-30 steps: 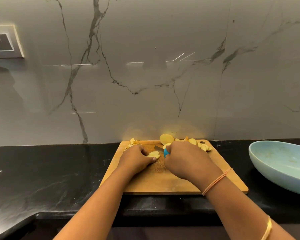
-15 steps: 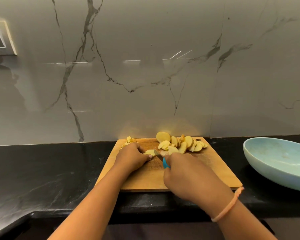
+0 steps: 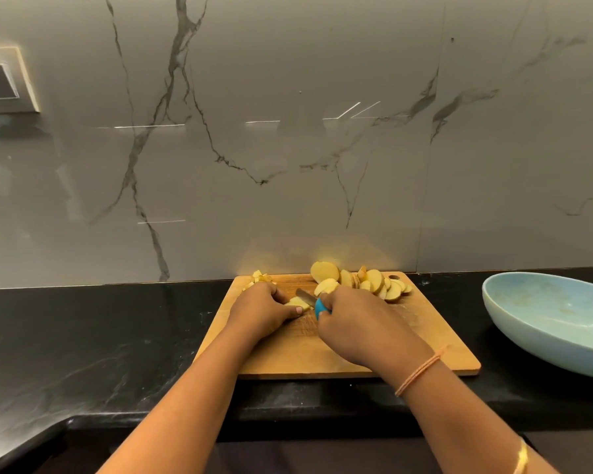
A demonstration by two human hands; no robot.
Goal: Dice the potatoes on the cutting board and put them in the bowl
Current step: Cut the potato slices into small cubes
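Note:
A wooden cutting board (image 3: 435,343) lies on the black counter. Several round potato slices (image 3: 374,282) are piled at its far right, and a small heap of diced pieces (image 3: 261,278) sits at its far left corner. My left hand (image 3: 261,309) holds down a potato slice (image 3: 297,302) with curled fingers. My right hand (image 3: 360,323) grips a knife by its blue handle (image 3: 320,307); the blade (image 3: 304,295) lies across that slice. The light blue bowl (image 3: 548,319) stands to the right of the board; I see no potato in it.
The black stone counter (image 3: 100,340) stretches left and ends in a front edge near me. A grey marble wall (image 3: 288,148) rises right behind the board. A switch plate (image 3: 4,82) is fixed on the wall at the far left.
My right hand with the knife drew back towards me, uncovering the slice pile, then came forward onto the slice again. My left hand stayed on that slice.

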